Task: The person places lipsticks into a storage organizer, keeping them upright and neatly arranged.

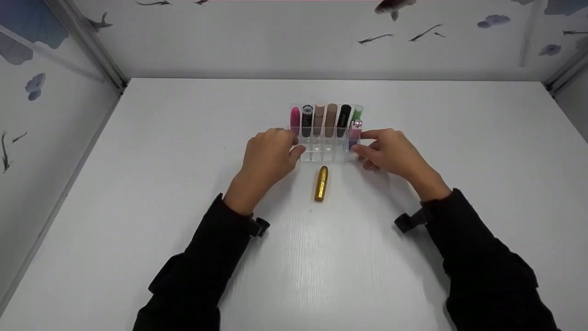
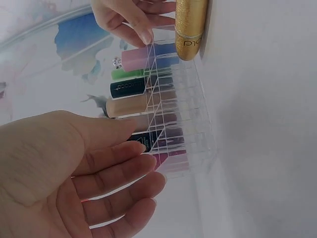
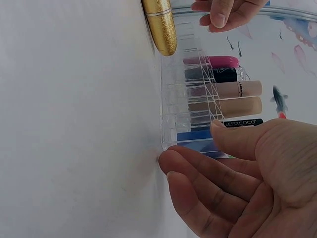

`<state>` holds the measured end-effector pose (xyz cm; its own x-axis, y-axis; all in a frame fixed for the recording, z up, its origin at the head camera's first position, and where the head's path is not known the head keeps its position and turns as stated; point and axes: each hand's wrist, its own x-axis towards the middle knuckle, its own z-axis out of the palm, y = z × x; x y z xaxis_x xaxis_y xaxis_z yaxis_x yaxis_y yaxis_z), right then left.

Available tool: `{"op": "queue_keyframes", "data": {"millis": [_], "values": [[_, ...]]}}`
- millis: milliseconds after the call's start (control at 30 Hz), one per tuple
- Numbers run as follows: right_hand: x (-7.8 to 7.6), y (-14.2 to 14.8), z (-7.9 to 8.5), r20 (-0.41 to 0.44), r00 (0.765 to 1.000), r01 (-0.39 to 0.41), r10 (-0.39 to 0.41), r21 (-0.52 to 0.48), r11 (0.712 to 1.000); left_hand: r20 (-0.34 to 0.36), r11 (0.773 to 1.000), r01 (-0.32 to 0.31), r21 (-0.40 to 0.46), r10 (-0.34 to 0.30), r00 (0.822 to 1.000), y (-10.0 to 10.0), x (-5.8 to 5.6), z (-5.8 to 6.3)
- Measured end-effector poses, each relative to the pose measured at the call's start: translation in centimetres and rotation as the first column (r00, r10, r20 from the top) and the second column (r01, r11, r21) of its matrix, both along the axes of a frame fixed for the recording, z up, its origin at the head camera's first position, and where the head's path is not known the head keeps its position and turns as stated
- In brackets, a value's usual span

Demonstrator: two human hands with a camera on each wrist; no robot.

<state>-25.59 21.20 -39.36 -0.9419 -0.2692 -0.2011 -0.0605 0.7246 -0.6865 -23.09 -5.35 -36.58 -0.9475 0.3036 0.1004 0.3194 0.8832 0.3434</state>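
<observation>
A clear plastic lipstick holder (image 1: 316, 155) stands on the white table with several lipsticks upright in its back row. At its front right corner is a pink-and-blue lipstick (image 1: 355, 130) with a jewelled cap. My left hand (image 1: 272, 154) is at the holder's left end, fingers loosely bent and nothing gripped. On the other end, my right hand (image 1: 390, 151) touches the corner beside the pink-and-blue lipstick with thumb and relaxed fingers. A gold lipstick (image 1: 321, 184) lies on the table in front of the holder, between both hands.
The back row holds a bright pink tube (image 1: 295, 118), a patterned black one (image 1: 307, 120), beige and brown ones (image 1: 330, 118), a black one (image 1: 343, 119) and a green one (image 1: 358, 112). White panels with fish prints (image 1: 294, 46) rise behind the table (image 1: 183, 138).
</observation>
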Motion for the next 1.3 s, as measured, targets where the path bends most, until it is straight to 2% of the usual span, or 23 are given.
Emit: {"op": "queue_keyframes", "data": {"millis": [167,433,633,867,1133,1300], "values": [[0.0,0.0,-0.1,0.0,1.0,0.009,-0.009,-0.005,1.0,0.029,1.0,0.021,0.001,-0.021,0.999,0.4,0.2,0.3],[0.0,0.0,-0.2,-0.018,1.0,0.006,-0.005,0.001,1.0,0.038,0.999,0.041,-0.007,-0.041,0.998,0.9,0.5,0.3],[0.0,0.0,-0.1,-0.006,1.0,0.012,-0.012,-0.003,1.0,0.102,0.999,0.043,-0.017,-0.041,0.994,1.7,0.7,0.2],[-0.1,-0.1,0.0,-0.001,1.0,0.026,-0.026,-0.009,1.0,0.157,0.994,0.06,-0.088,-0.046,0.987,2.8,0.8,-0.3],[0.0,0.0,0.0,0.018,1.0,0.016,-0.016,-0.012,1.0,0.204,0.992,0.093,-0.089,-0.074,0.976,3.5,0.7,-1.3],[0.0,0.0,0.1,0.016,1.0,0.015,-0.014,-0.015,1.0,0.192,0.988,0.105,-0.111,-0.083,0.978,3.9,0.5,-1.8]]}}
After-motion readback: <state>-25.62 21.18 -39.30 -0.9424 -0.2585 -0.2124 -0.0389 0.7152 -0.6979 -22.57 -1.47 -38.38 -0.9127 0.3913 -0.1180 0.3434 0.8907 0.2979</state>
